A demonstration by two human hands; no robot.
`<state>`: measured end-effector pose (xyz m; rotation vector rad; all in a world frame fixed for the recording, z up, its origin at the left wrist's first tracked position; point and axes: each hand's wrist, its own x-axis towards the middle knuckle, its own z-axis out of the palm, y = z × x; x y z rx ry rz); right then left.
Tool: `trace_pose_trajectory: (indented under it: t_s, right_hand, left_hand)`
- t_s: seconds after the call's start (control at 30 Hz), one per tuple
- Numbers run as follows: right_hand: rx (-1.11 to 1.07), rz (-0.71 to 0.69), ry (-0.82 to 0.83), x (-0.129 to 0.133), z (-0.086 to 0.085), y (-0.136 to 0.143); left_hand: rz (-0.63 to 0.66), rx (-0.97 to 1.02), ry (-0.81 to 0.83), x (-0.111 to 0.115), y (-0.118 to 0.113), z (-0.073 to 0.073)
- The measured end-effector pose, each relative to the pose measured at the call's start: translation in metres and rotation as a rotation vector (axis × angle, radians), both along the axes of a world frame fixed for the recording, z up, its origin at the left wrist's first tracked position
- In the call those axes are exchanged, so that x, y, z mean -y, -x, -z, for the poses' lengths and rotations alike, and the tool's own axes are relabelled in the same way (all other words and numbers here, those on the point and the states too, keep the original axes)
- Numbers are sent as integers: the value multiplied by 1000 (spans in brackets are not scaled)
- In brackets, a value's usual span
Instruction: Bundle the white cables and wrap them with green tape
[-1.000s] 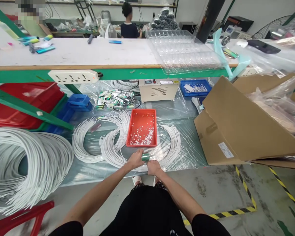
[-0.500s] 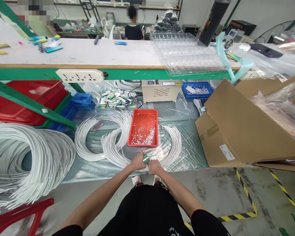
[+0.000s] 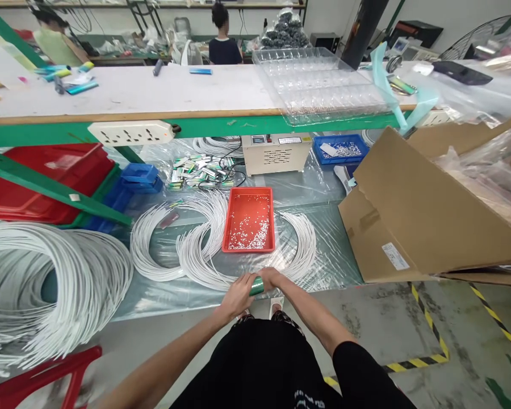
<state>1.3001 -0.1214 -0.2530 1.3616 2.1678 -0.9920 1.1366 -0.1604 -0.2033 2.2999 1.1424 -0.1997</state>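
A roll of green tape (image 3: 256, 286) sits between my two hands at the bench's front edge. Closed fingers of my left hand (image 3: 238, 296) press against its left side. My right hand (image 3: 269, 278) is curled just beyond and right of the roll; what its fingers grip is hidden. Below and around both hands runs a coiled bundle of thin white cables (image 3: 300, 244), its near part covered by the hands. Just behind stands a red tray (image 3: 249, 213) scattered with small white pieces.
Another white cable coil (image 3: 147, 241) lies left, with a large cable pile (image 3: 80, 272) at the bench's left end. A cardboard box (image 3: 426, 216) stands right. Behind are a beige machine (image 3: 276, 156) and a blue tray (image 3: 340, 159). Two people sit at the far bench.
My right hand has shifted up and away, to the far side of the tape roll. My left hand and the roll have come slightly nearer. The view has tilted a little.
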Motion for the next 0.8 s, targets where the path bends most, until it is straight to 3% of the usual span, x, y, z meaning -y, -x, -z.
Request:
trace_pose_trajectory:
  t_s: [0.4,0.47,0.6,0.8]
  right_hand:
    - [46,-83,51,-8,-18,-4]
    - [46,-82,53,-8,-20,-3]
    - [50,-61,53,-10,-24,-2]
    - [82,-41,42,-10,-27,-2]
  left_hand:
    - [-84,279,-184,65,17,56]
    - [-206,325,-63,74,15,62]
    - [-598,401,206,77,8,76]
    - [-960,478,436,43,-9,96]
